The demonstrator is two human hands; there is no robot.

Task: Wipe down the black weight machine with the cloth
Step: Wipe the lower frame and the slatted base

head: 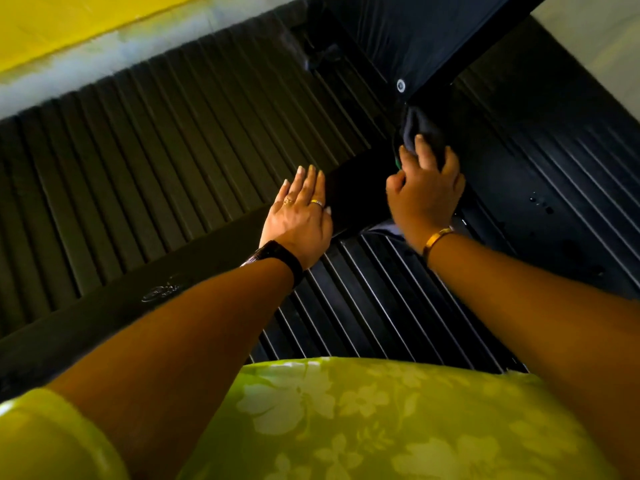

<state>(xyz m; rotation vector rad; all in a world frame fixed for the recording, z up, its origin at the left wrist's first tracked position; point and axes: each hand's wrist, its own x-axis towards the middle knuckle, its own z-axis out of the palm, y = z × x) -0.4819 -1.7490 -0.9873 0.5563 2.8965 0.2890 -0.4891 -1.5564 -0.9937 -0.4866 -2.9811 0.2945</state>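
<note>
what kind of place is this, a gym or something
Probably a gym, though little shows: the right hand holds a dark cloth against a black machine frame, which stands over ribbed black matting.

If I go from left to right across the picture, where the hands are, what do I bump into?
Ribbed black machine panel → left hand, flat on the machine → right hand, gripping the dark cloth → shiny panel with droplets.

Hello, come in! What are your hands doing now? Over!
Left grip flat on the black weight machine. Right grip holds the cloth, pressed to the machine. Water drops on the bar, nothing in the way.
</note>
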